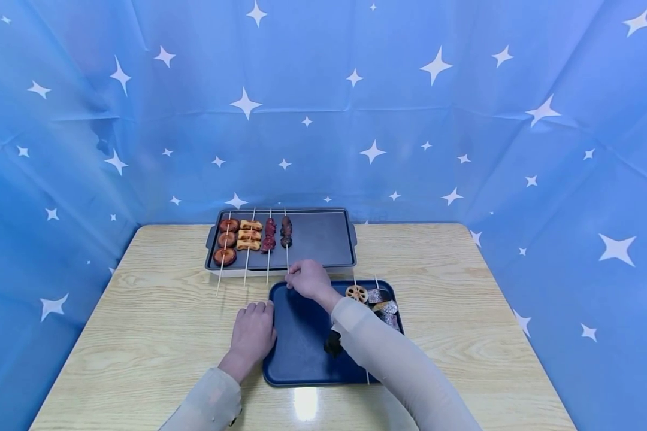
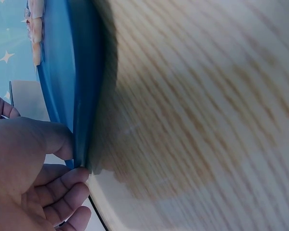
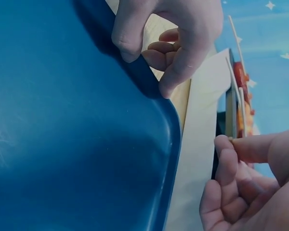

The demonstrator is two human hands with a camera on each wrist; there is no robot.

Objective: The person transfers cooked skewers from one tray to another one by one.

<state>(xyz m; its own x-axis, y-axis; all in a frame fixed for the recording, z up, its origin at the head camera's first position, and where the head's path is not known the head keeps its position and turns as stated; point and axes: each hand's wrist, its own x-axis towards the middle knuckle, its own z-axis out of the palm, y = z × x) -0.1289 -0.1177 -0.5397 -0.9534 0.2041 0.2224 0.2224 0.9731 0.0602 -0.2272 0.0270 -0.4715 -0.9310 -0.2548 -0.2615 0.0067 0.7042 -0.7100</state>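
Skewer of dark pieces point(image 1: 286, 232) lies on the grill pan point(image 1: 324, 239), right of the red skewer point(image 1: 269, 236), its bare stick point(image 1: 288, 261) overhanging the pan's near edge. Right hand point(image 1: 309, 279) pinches that stick; left hand point(image 1: 254, 329) grips the blue tray point(image 1: 296, 366) by its left edge, near the far corner. Risk: twisting the stick could roll the pieces into the red skewer.

The tray point(image 1: 296, 353) is navy, the griddle point(image 1: 322, 238) dark grey, the table point(image 1: 156, 311) pale wood-grained, the curtain point(image 1: 323, 143) white-starred blue.
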